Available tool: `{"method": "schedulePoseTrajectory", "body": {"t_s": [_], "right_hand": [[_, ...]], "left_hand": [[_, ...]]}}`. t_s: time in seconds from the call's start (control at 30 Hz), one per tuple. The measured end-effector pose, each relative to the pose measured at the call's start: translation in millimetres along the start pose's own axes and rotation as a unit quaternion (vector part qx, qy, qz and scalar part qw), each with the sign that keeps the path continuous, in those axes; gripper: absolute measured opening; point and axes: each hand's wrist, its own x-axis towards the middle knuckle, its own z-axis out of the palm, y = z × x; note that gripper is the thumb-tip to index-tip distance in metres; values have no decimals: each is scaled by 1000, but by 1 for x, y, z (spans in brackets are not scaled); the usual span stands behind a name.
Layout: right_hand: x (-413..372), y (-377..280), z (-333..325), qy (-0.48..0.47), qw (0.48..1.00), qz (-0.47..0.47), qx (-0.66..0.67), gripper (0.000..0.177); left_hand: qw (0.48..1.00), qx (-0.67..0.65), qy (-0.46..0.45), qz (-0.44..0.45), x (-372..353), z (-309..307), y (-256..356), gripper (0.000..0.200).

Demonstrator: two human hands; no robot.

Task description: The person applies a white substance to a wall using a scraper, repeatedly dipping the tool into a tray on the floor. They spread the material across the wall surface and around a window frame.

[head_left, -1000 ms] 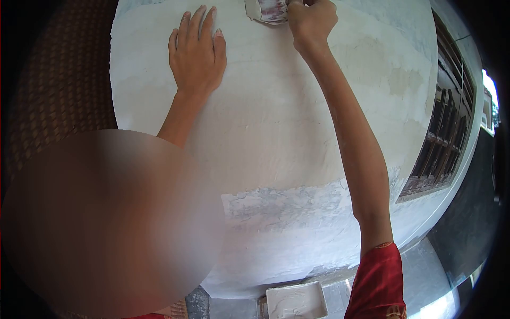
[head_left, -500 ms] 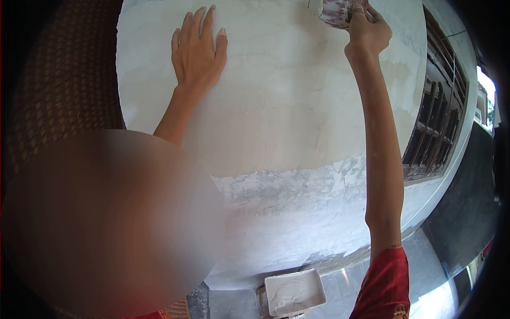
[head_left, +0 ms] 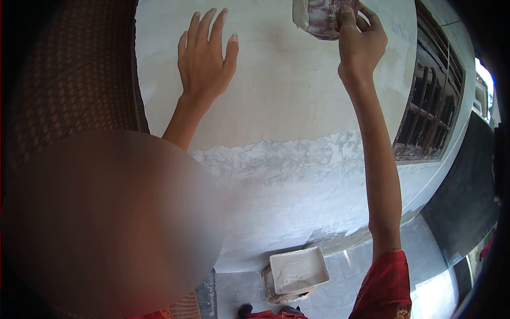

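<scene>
My right hand point(head_left: 364, 42), raised at the upper right, grips a wide scraper point(head_left: 321, 18) with a maroon body smeared in white paste. A thick lump of paste sits along the scraper's left edge, close to the wall. My left hand point(head_left: 208, 58) is spread with its fingers pointing up against the wall point(head_left: 260, 101), holding nothing. The wall is coated in pale filler above, with a rough bluish-white patchy band lower down. On the floor below stands a rectangular tray point(head_left: 325, 276) with white paste in it.
A woven brown panel point(head_left: 74, 80) borders the wall on the left. To the right is a dark wooden barred window point(head_left: 433, 106), with a dark panel point(head_left: 467, 191) beyond. Grey tiles point(head_left: 366, 266) cover the floor. A large blurred shape point(head_left: 111, 223) hides the lower left.
The view has tilted down and shifted, so more floor and two dark feet show. My right hand and the scraper sit lower and further left in view; the left hand stays spread.
</scene>
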Motion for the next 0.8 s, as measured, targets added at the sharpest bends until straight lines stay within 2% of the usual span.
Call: {"method": "schedulePoseTrajectory", "body": {"t_s": [0.1,0.27,0.33,0.47,0.63,0.8], "right_hand": [[11,20,-30,5,1000,-2,-11,41],[9,18,-85,1,999,43,33,37],[8,16,-111,13,999,30,-21,32],[7,29,-160,-2,1000,28,-13,35],[-9,17,-202,-10,992,128,8,32],[-26,12,-230,-28,983,179,-24,31]], "left_hand": [[1000,9,-9,4,-3,-17,20,50],[999,18,-36,-23,-6,-42,68,51],[998,33,-47,-26,-11,-51,94,49],[994,50,-86,-43,-25,-69,146,48],[988,60,-129,-58,-42,-91,188,49],[984,32,-156,-84,-57,-106,212,49]]}}
